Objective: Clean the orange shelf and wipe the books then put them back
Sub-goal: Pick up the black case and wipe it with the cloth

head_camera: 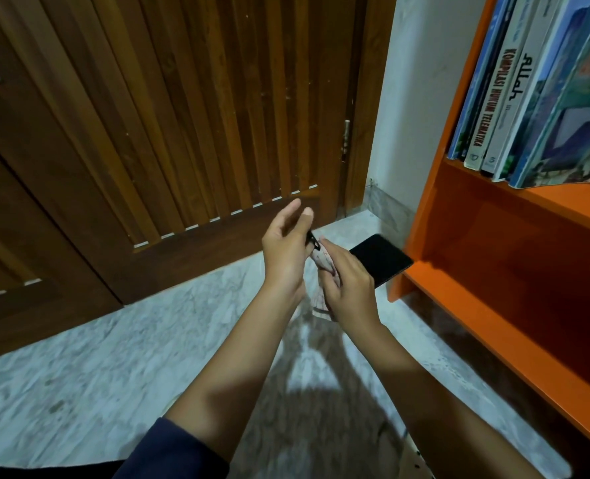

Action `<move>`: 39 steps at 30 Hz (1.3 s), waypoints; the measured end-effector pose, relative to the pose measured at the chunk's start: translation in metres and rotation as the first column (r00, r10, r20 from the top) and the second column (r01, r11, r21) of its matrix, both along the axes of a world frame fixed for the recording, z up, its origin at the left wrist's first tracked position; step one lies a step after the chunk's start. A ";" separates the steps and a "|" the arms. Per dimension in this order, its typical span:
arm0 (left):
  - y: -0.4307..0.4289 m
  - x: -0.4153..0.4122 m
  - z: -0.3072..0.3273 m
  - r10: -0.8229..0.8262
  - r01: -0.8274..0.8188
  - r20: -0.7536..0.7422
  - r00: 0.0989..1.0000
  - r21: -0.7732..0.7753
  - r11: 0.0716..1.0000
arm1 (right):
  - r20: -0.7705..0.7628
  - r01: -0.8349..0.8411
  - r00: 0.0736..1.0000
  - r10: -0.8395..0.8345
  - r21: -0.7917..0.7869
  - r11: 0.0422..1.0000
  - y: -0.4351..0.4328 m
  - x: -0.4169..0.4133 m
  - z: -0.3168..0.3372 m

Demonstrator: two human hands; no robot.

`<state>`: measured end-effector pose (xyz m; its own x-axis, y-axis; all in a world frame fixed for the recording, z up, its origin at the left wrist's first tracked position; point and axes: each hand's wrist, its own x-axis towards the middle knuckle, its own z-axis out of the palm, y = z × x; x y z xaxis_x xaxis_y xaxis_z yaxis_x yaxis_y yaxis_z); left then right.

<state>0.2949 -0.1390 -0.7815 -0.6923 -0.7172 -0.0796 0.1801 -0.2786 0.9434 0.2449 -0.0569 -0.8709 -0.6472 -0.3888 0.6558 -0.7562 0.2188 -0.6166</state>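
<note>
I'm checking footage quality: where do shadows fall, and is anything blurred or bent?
Head view: both arms shadow the marble floor darkly below the cloth; left hand fingers look slightly soft; wide-angle bends the orange shelf and wooden door edges; book spines stay readable.

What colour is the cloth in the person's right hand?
The cloth is pale pinkish white with thin dark lines; the head view shows it best.

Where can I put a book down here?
Bare: the marble floor along the wooden door, and the lower compartment of the orange shelf, under the books. Crowded: the upper board, packed with books, and the floor corner by the shelf, where a black phone lies.
</note>
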 end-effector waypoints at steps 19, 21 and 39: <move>-0.024 0.015 -0.020 -0.190 0.199 0.071 0.979 -0.523 0.829 | 0.684 0.039 0.569 0.456 -0.576 0.816 0.031 -0.033 0.031; -0.021 0.014 -0.021 -0.181 0.164 0.003 0.984 -0.442 0.882 | 0.685 0.057 0.629 0.367 -0.511 0.858 0.028 -0.034 0.034; 0.013 0.008 -0.016 -0.184 0.129 -0.129 0.975 -0.350 0.928 | -0.129 0.262 0.956 -0.262 -0.021 0.965 -0.027 -0.027 0.097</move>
